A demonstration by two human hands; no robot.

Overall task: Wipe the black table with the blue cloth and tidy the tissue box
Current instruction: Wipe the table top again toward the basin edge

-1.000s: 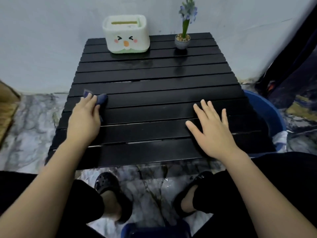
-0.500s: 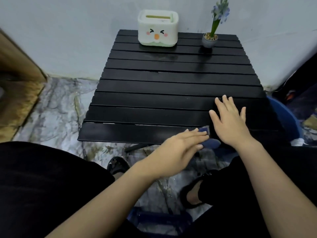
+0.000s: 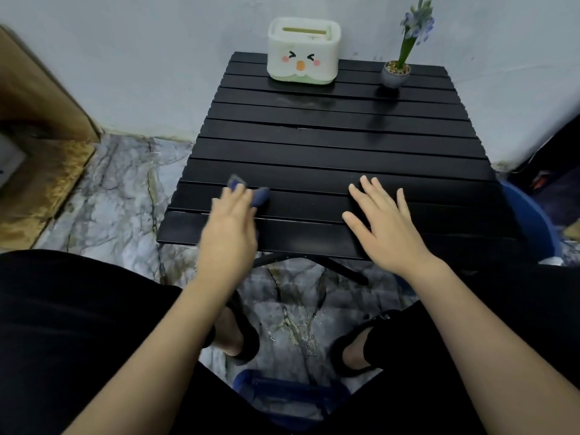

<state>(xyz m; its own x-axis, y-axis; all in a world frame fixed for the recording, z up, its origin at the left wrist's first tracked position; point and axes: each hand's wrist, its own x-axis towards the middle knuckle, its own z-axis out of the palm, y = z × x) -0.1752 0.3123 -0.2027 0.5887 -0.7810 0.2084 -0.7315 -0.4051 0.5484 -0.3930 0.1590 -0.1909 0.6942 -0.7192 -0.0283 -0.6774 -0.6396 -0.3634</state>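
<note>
So here's where I'm at: my left hand (image 3: 227,227) is pressed flat on top of the blue cloth (image 3: 260,196), fingers together, pinning it to the near left part of the black table (image 3: 329,146). Only two bits of cloth peek out past the fingertips, and the hand is motion-blurred, so I can't tell exactly how much fabric is under the palm. My right hand (image 3: 387,227) is spread wide, palm down on the near right slats, holding nothing, and I'd guess it's bracing the table.

Stuff I'm worried about:

- The cloth looks bunched small. If it slips out from under my palm mid-swipe, I'm just rubbing bare skin on the slats, or it drops off the near edge onto the floor.
- The table looks like a light folding thing with slats and gaps. Push too hard near the front edge and it could rock or tip, which is probably why the right hand is parked there. Cloth corners could also snag in a gap.
- The tissue box (image 3: 303,51) and the little flower pot (image 3: 395,75) sit at the far edge, well apart from both hands. When I wipe back there, a careless sweep could knock the pot over, since that tall stem looks top-heavy.
- The far slats look shiny and maybe wet, so the box could slide if I nudge it.
</note>
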